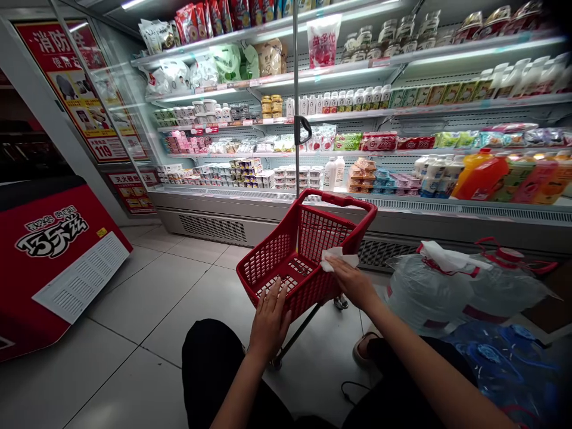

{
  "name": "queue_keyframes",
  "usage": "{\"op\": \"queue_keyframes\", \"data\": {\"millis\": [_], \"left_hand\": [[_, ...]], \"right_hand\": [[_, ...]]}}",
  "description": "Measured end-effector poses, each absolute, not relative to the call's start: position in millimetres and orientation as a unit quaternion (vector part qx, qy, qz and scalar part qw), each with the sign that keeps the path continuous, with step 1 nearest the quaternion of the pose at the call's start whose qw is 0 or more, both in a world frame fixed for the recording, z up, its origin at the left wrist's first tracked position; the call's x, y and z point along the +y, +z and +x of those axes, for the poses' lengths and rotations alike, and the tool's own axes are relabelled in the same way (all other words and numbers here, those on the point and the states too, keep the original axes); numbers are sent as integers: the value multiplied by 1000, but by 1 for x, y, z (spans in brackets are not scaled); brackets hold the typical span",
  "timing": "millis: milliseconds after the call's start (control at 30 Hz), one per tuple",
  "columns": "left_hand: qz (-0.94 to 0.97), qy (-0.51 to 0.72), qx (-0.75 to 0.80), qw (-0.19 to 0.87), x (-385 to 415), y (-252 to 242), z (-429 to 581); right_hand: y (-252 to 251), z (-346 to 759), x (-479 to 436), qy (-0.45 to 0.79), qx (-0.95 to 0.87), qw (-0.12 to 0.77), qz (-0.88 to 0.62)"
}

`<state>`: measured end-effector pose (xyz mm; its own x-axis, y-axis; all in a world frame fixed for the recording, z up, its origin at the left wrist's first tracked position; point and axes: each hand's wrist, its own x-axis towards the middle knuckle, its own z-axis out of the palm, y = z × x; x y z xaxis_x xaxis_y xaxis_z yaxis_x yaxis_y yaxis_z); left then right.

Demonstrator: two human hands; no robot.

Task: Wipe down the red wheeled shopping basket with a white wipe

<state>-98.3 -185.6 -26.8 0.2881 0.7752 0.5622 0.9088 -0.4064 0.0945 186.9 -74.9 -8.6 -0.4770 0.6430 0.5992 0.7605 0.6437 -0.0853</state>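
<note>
A red plastic shopping cart basket [263, 256] with grid walls stands on thin metal legs in front of my knees. My right hand [348, 279] presses a white wipe [325, 260] against the basket's right side rim, with the fingers over it. On the near end of the basket lies my left hand [271, 316], its fingers stretched out and nothing in them. A curved red handle [337, 198] rises at the far end of the cart. Part of the wipe is hidden under my right fingers.
A glass-doored fridge [210, 229] with a black door handle [304, 130] spans the back. Large wrapped water bottles [424, 292] and blue-tinted bottles [496, 363] stand to my right. At the left is a red freezer [107, 208]. Tiled floor [170, 298] lies between.
</note>
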Motion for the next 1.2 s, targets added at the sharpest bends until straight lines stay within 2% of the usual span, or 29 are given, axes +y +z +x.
{"op": "queue_keyframes", "data": {"millis": [167, 367, 467, 567, 800, 1033, 1200], "left_hand": [[-777, -272, -552, 133, -185, -31, -89], [-770, -291, -549, 142, -181, -35, -85], [-788, -280, -532, 133, -182, -36, -96], [-807, -255, -516, 135, -182, -36, -116], [-811, -218, -499, 214, -176, -36, -135], [-794, -195, -524, 237, -176, -41, -116], [-787, -190, -538, 237, -182, -42, -99]], "right_hand": [[-16, 159, -91, -99, -847, 312, -419], [-27, 97, -139, -72, -900, 288, -320], [-24, 108, -132, -69, -908, 285, -300], [-21, 137, -112, -70, -887, 300, -345], [-25, 149, -104, -77, -846, 323, -417], [-29, 104, -151, -51, -878, 317, -355], [-29, 129, -144, -49, -893, 306, -325]]}}
